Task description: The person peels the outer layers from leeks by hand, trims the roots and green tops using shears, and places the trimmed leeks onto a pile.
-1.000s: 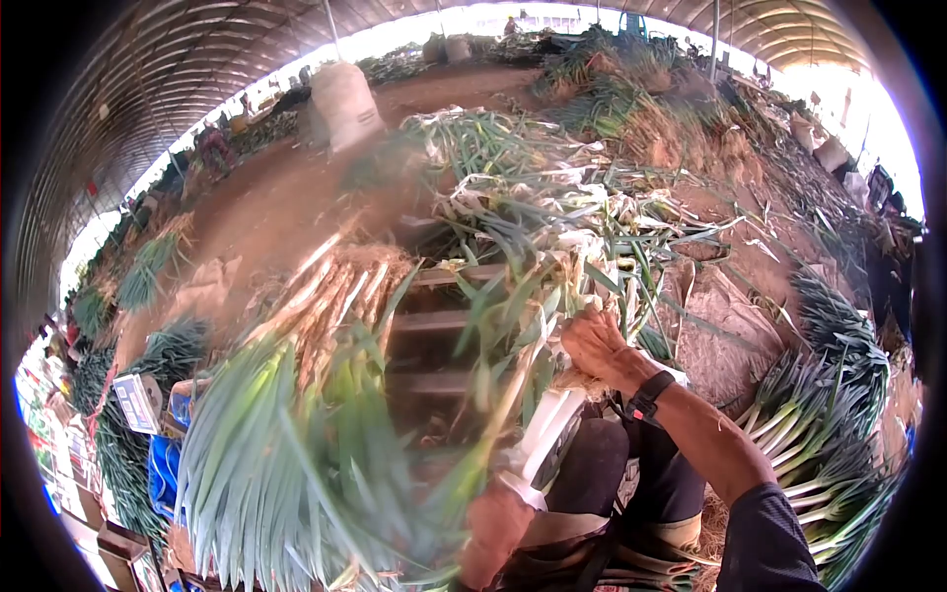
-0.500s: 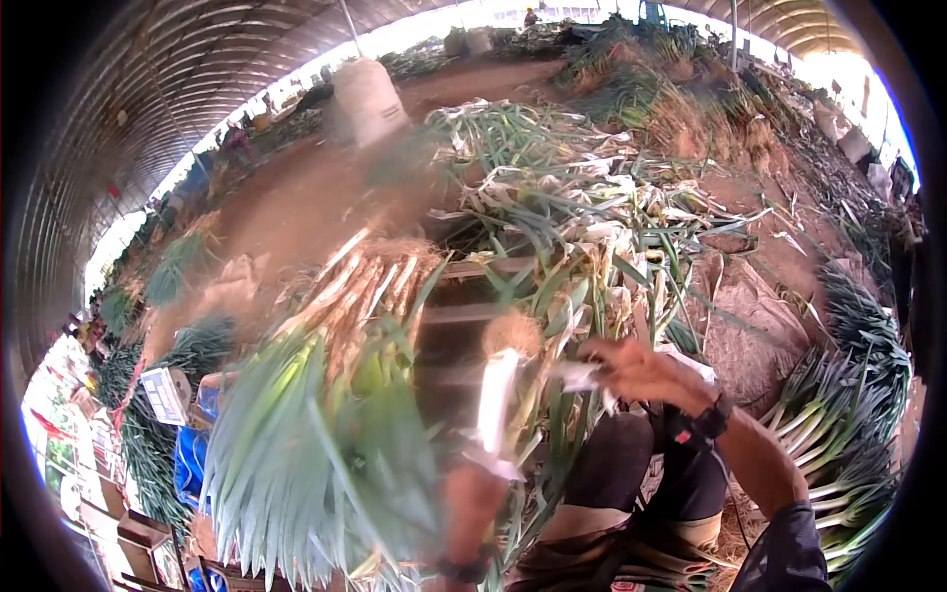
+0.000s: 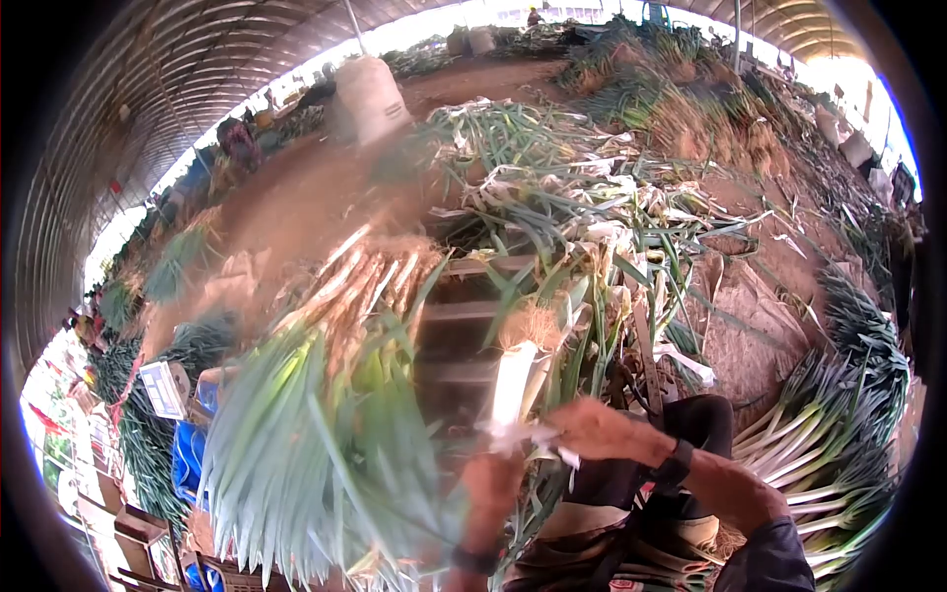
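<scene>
A green onion [image 3: 512,383] with a thick white stalk and a bushy root end [image 3: 531,325] points away from me. My left hand [image 3: 491,485], blurred by motion, is closed around it below the white part. Beside it my right hand [image 3: 602,430] has its fingers pinched at a pale strip of outer skin [image 3: 566,456] on the stalk. The exact fingertip contact is smeared. Left of the hands lies a big pile of green onions [image 3: 321,444], roots away from me and long leaves toward me.
Peeled leaves and skins [image 3: 552,187] are heaped ahead over a slatted wooden surface [image 3: 462,313]. Cleaned green onions [image 3: 804,444] lie in a row at the right. A white sack [image 3: 370,99] stands ahead. A scale [image 3: 165,390] is at the left.
My right hand has come left and down toward the left hand, onto the stalk. The green onion has shifted slightly right. My left hand has stayed around it.
</scene>
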Available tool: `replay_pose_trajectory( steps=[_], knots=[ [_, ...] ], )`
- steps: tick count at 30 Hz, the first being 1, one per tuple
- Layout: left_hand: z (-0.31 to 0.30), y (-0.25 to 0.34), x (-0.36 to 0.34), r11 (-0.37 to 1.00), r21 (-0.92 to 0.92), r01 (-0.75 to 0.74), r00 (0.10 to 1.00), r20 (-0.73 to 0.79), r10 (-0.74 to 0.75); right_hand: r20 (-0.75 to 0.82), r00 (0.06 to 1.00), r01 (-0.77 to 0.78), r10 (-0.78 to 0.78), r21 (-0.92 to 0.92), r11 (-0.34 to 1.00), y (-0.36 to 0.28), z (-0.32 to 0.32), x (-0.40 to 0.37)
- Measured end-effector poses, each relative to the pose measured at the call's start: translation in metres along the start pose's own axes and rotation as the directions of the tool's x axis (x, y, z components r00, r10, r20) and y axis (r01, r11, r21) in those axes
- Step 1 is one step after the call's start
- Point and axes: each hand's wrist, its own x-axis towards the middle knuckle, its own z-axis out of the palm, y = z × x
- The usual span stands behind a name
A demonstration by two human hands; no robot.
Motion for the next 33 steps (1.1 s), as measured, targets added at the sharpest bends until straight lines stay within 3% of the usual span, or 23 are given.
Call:
replay_pose_trajectory(
  steps=[1,2,3,5,8,9,12,15,17,18,21,22,25,26,28,29,30,31,32,33],
  knots=[
    [-0.003,0.005,0.0,0.995,-0.089,0.04,0.998,-0.05,-0.045,-0.09,0.996,-0.002,0.019,0.178,0.984,0.009,-0.008,0.004],
    [-0.011,0.012,0.0,0.981,-0.179,0.075,0.991,-0.096,-0.093,-0.138,0.99,0.022,0.008,0.214,0.977,0.009,-0.018,0.009],
    [-0.02,0.021,0.0,0.996,-0.085,0.022,0.988,-0.153,-0.035,-0.186,0.982,0.049,-0.003,0.246,0.968,0.009,-0.028,0.014],
    [-0.016,0.025,0.0,0.999,-0.024,-0.037,0.978,-0.205,0.031,-0.186,0.976,0.123,-0.115,0.031,0.992,-0.018,-0.048,0.024],
    [-0.016,0.032,-0.004,0.986,-0.148,-0.075,0.967,-0.253,0.036,0.009,0.995,-0.097,0.098,-0.065,0.993,-0.031,-0.023,0.025],
    [-0.015,0.034,-0.006,0.971,-0.226,-0.078,0.964,-0.265,0.016,0.022,0.998,-0.052,0.057,-0.192,0.98,-0.046,-0.023,0.028],
    [-0.006,0.033,-0.01,0.982,-0.19,0.021,0.977,-0.203,-0.06,0.081,0.978,-0.159,0.19,-0.288,0.944,-0.021,0.02,0.03],
    [0.013,0.015,-0.014,0.999,0.026,-0.046,0.997,-0.054,0.048,-0.113,0.994,-0.024,0.003,-0.189,0.982,-0.015,0.051,0.03],
    [0.009,0.016,-0.018,0.994,0.057,-0.092,0.996,-0.017,0.093,-0.23,0.96,0.044,-0.159,-0.439,0.897,-0.023,0.044,0.02],
    [0.005,0.018,-0.017,0.994,0.048,-0.103,0.995,-0.014,0.104,-0.198,0.943,0.049,-0.269,-0.716,0.696,-0.031,0.039,0.014],
    [-0.005,0.027,-0.015,0.992,0.015,-0.124,0.992,-0.017,0.124,0.084,0.996,0.05,-0.002,-0.571,0.819,-0.02,0.057,0.033],
    [-0.008,0.029,-0.014,0.992,0.006,-0.13,0.991,-0.022,0.13,0.224,0.971,0.057,0.085,-0.562,0.825,-0.039,0.026,0.044],
    [-0.018,0.031,-0.013,0.991,-0.048,-0.125,0.991,-0.044,0.123,0.005,0.982,-0.152,0.189,-0.578,0.802,-0.031,0.006,0.056],
    [-0.02,0.029,-0.012,0.99,-0.077,-0.115,0.992,-0.054,0.111,-0.094,0.93,-0.368,0.356,-0.241,0.898,-0.027,-0.01,0.064],
    [-0.01,0.017,-0.003,0.984,-0.166,-0.065,0.995,-0.09,0.051,-0.263,0.887,-0.444,0.38,-0.256,0.858,-0.007,-0.041,0.062],
    [-0.001,0.003,-0.001,0.979,-0.176,-0.101,0.988,-0.129,0.079,-0.387,0.87,-0.415,0.305,-0.242,0.877,0.002,-0.051,0.055],
    [-0.011,-0.003,0.002,0.97,-0.217,-0.107,0.993,-0.062,0.096,-0.503,0.835,-0.382,0.223,-0.238,0.893,0.01,-0.061,0.048],
    [-0.021,-0.005,0.005,0.968,-0.239,-0.073,0.997,-0.003,0.075,-0.524,0.813,-0.354,0.255,-0.097,0.93,-0.003,-0.077,0.047],
    [-0.032,-0.002,0.01,0.964,-0.262,-0.041,0.997,0.056,0.058,-0.595,0.796,-0.308,0.108,-0.246,0.919,-0.004,-0.081,0.041],
    [-0.046,0.004,0.014,0.962,-0.27,0.038,0.983,0.183,0.012,-0.632,0.766,-0.326,0.123,-0.216,0.92,-0.007,-0.086,0.04]
  ],
)
